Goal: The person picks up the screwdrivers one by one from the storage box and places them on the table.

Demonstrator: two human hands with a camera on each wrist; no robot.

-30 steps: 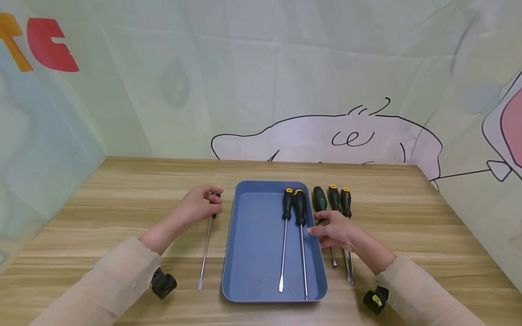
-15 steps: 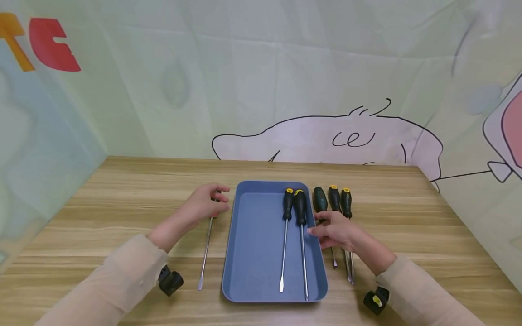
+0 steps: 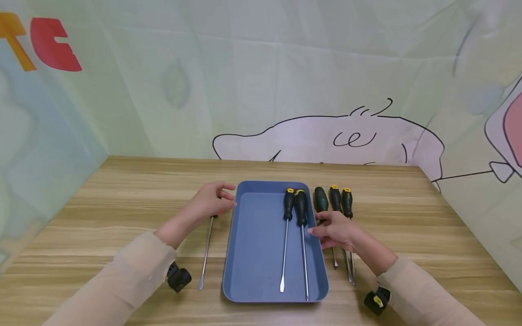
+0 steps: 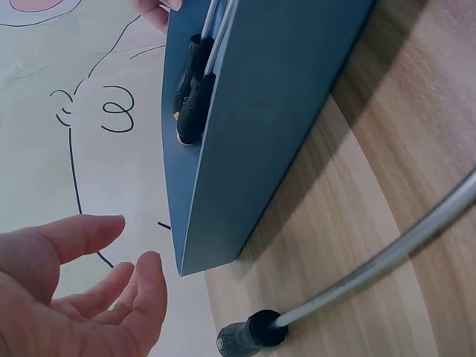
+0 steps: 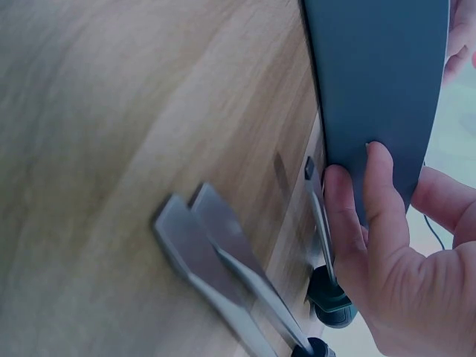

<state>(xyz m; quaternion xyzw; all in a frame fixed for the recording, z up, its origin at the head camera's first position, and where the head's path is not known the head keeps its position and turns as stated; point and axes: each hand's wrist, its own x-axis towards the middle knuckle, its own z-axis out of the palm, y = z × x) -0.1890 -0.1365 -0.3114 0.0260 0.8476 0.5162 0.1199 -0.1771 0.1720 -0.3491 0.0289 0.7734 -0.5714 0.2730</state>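
A blue rectangular tray (image 3: pixel 256 246) lies on the table with two long black-handled screwdrivers (image 3: pixel 302 206) in its right half. My right hand (image 3: pixel 335 230) grips the tray's right wall, thumb over the rim and fingers against the outside, as the right wrist view shows. Fingers spread and relaxed, my left hand (image 3: pixel 212 199) is close to the tray's left edge and holds nothing. Under it lies another long slotted screwdriver (image 3: pixel 207 253); in the head view the hand covers most of its handle. The left wrist view shows that handle (image 4: pixel 251 335) apart from the hand.
Right of the tray lie a dark green-handled screwdriver (image 3: pixel 321 198) and two black-handled screwdrivers (image 3: pixel 347 202) with yellow ends, partly behind the right hand. The wooden table (image 3: pixel 134 199) ends at a printed fabric backdrop (image 3: pixel 261 90).
My left hand has moved right, from the left screwdriver's handle toward the tray's left rim. That screwdriver stays on the table. My right hand and the tray have not visibly moved.
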